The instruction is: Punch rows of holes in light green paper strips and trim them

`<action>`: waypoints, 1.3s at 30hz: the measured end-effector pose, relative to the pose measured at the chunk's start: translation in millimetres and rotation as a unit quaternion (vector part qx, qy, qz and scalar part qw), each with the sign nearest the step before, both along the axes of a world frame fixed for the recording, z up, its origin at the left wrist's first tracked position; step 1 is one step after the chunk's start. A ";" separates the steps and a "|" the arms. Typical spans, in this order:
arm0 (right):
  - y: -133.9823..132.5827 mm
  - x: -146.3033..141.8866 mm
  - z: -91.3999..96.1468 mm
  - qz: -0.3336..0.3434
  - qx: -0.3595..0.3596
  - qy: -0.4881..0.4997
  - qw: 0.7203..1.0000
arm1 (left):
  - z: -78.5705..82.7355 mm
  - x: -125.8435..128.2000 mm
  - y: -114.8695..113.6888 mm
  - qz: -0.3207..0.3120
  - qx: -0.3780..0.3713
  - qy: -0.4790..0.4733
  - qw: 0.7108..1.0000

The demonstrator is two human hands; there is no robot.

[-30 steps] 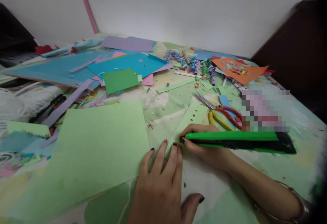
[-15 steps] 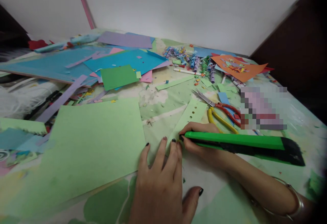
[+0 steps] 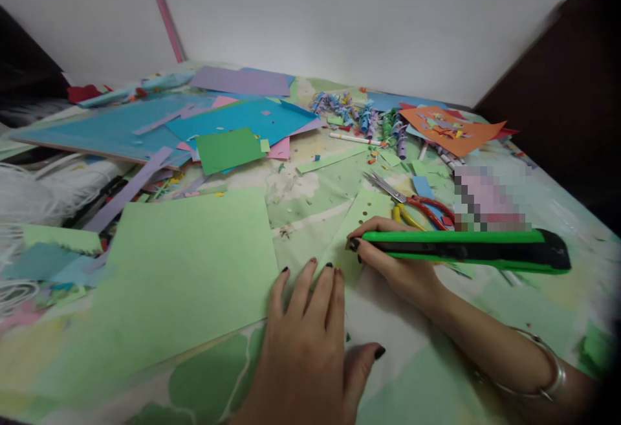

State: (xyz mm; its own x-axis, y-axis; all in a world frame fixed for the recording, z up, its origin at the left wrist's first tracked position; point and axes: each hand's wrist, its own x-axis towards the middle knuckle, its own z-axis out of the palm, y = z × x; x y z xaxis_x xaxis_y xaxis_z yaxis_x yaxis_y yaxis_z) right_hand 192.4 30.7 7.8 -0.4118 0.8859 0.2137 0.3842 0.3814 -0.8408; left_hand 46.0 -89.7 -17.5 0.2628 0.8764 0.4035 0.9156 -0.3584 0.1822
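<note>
My left hand (image 3: 305,341) lies palm down with its fingers stretched out, the fingertips at the near end of a light green paper strip (image 3: 350,223) with a row of small brown dots. In my right hand (image 3: 400,273) is a green and black utility knife (image 3: 466,247), gripped like a pen with its body pointing right. Its front end is over the strip; I cannot make out the blade. A larger light green sheet (image 3: 194,263) lies left of my left hand. Just beyond my right hand are scissors (image 3: 391,187) with red and yellow handles, partly hidden by the hand and knife.
Blue, purple and green papers (image 3: 233,147) overlap at the back left. Curled paper pieces (image 3: 366,114) lie at the back middle, near an orange sheet (image 3: 431,130) bearing scraps. White cord (image 3: 33,185) is bundled at the left. A patterned cloth (image 3: 412,367) covers the table.
My right hand has moved a little away from me, and the knife now lies more level across the view. My left hand stays nearly in place. The view has shifted slightly.
</note>
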 end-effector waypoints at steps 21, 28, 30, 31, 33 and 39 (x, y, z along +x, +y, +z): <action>18.0 41.0 -11.5 0.048 0.303 -0.226 0.924 | 57.2 -36.5 100.3 -0.009 -0.301 -0.426 0.853; 19.9 38.3 -4.5 -0.022 0.266 -0.160 0.950 | 55.3 -0.2 108.4 -0.082 -0.258 -0.544 0.794; 16.5 37.9 3.9 -0.046 0.244 -0.120 0.961 | 52.2 7.9 105.0 -0.095 -0.259 -0.562 0.780; 13.6 36.9 8.0 -0.052 0.225 -0.096 0.968 | 50.6 10.2 102.9 -0.099 -0.260 -0.570 0.773; 6.3 33.3 14.1 -0.019 0.118 -0.009 0.993 | 48.0 11.8 98.8 -0.101 -0.262 -0.581 0.764; -10.1 24.2 16.2 0.013 0.052 0.035 0.998 | 48.7 4.5 89.8 -0.084 -0.272 -0.586 0.759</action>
State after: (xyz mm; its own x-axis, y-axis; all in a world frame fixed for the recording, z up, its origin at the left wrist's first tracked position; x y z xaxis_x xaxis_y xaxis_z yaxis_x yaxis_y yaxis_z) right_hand 216.6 20.6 24.0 -0.4150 0.8469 0.3324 0.3152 0.4766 -0.8207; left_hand 50.5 0.1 31.3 0.1297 0.9908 0.0379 -0.0387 -0.0331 0.9987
